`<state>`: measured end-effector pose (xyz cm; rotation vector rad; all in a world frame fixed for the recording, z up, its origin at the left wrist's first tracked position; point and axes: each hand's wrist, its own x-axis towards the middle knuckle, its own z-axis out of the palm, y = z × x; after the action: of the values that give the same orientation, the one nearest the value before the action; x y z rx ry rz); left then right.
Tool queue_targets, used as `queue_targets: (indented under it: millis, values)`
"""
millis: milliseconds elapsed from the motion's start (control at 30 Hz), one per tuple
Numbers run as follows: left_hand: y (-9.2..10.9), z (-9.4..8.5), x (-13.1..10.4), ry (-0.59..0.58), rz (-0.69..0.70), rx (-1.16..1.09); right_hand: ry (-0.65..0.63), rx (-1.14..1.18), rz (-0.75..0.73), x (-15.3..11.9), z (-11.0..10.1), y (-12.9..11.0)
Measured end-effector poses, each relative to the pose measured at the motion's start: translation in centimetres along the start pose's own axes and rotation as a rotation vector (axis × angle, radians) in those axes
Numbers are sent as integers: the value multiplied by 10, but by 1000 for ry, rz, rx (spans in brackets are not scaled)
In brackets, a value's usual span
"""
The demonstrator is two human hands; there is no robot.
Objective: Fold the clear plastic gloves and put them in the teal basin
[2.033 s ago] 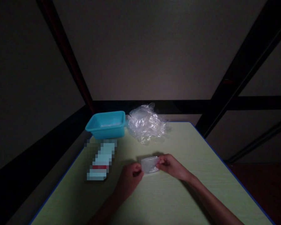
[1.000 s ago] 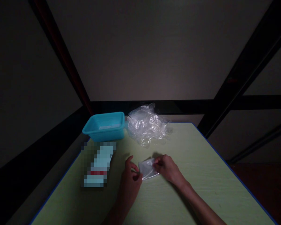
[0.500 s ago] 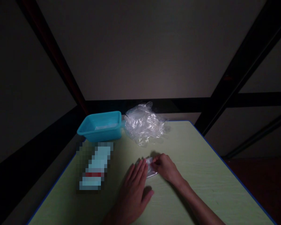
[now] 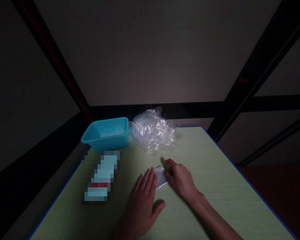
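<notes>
A small flat piece of folded clear plastic [image 4: 161, 177] lies on the table in the head view. My left hand [image 4: 143, 204] rests flat over its left part, fingers stretched out and thumb spread to the side. At its right edge is my right hand [image 4: 181, 178], with index finger and thumb apart and the other fingers curled. The right thumb is close to the plastic; whether it touches I cannot tell. Behind both hands sits a loose heap of crumpled, see-through plastic [image 4: 153, 131] with finger-like ends, resembling thin disposable gloves.
A turquoise plastic basket [image 4: 110, 143] stands at the back left, with something pale inside. In front of it lies a blurred-out pale blue oblong item [image 4: 102, 175] with a red band. The light green table [image 4: 230, 186] has a blue edge and meets a wall behind.
The right thumb and index finger, which were pinching at the plastic, have come apart, and that hand has shifted slightly right. My left hand stays flat on the plastic.
</notes>
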<state>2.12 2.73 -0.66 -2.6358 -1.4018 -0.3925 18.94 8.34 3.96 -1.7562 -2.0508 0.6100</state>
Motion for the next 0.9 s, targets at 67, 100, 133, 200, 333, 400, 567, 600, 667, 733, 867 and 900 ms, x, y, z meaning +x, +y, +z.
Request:
queue_targets:
  millis: [67, 100, 133, 200, 333, 400, 567, 600, 667, 733, 867, 900]
  values:
    - [0, 1, 0, 1, -10, -10, 41, -76, -148, -7, 0, -5]
    - [0, 1, 0, -2, -13, -18, 44, -104, -262, -11, 1, -8]
    - [0, 2, 0, -7, -16, -26, 27, -122, -380, -15, 4, -11]
    - [0, 4, -1, -21, -17, -43, -29, -139, -549, -21, 11, -16]
    - [1, 9, -1, -11, -20, -57, -137, -185, -596, -26, 25, -14]
    - [2, 10, -1, 28, -18, -50, -178, -206, -581, -27, 26, -9]
    - [3, 10, 0, 112, -1, -33, -179, -260, -561, -28, 25, 1]
    - [3, 9, 0, 117, 4, -33, -178, -269, -565, -28, 25, 2]
    - [2, 9, 1, 113, 8, -40, -164, -289, -567, -28, 25, 5]
    - [2, 8, 1, 94, 1, -53, -135, -308, -558, -27, 27, 8]
    - [2, 6, 0, 4, -26, -81, -68, -312, -563, -26, 29, 14]
    - [2, 5, 1, -20, -35, -88, -59, -307, -570, -25, 29, 15]
